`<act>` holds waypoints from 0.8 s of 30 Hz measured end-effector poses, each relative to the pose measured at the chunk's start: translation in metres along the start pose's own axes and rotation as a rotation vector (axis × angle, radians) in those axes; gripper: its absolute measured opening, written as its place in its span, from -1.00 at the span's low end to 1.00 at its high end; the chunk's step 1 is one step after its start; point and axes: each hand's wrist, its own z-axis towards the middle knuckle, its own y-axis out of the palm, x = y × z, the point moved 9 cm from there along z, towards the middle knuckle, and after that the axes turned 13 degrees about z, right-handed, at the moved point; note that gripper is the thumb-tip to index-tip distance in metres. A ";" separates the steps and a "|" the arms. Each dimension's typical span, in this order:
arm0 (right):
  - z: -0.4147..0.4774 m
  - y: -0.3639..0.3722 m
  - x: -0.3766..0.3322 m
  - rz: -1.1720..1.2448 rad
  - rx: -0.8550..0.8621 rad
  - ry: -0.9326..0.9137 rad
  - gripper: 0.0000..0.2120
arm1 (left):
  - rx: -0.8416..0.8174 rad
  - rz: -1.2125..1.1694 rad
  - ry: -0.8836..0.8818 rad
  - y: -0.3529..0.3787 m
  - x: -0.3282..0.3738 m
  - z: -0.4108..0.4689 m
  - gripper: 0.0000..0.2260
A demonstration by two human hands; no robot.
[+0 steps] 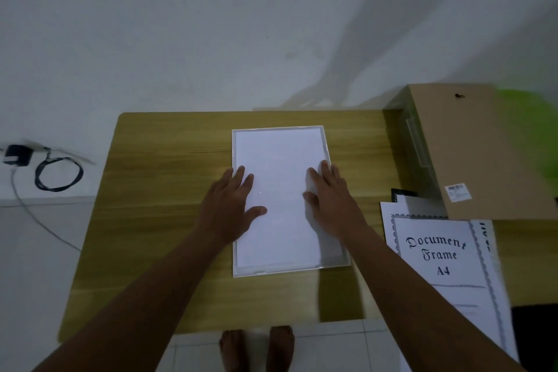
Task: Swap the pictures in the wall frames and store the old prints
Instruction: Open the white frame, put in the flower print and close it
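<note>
A white picture frame [327,142] lies flat in the middle of the wooden table [169,160]. A blank white sheet [279,157] lies inside it and fills it almost to the rim. My left hand [232,205] rests flat on the sheet's left side, fingers straight, thumb spread. My right hand [330,199] lies flat on the sheet's right side, its fingertips near the frame's right rim. To the right lie prints reading "Document Frame A4" [440,254], stacked and partly overhanging the table's front edge.
A brown backing board [480,154] leans over a clear plastic box [416,142] at the table's back right corner. A black charger with a coiled cable [45,166] hangs on the wall at left. My bare feet [256,347] stand on the tiled floor.
</note>
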 end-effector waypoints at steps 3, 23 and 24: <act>-0.006 -0.009 -0.009 0.047 0.039 0.016 -0.54 | 0.037 -0.086 0.011 -0.010 -0.002 -0.005 -0.34; -0.086 -0.271 0.108 -0.022 0.327 0.199 -0.54 | 0.062 -0.586 0.005 -0.156 0.227 0.079 -0.66; -0.086 -0.281 0.125 -0.022 0.315 0.223 -0.53 | 0.052 -0.590 -0.017 -0.152 0.240 0.086 -0.65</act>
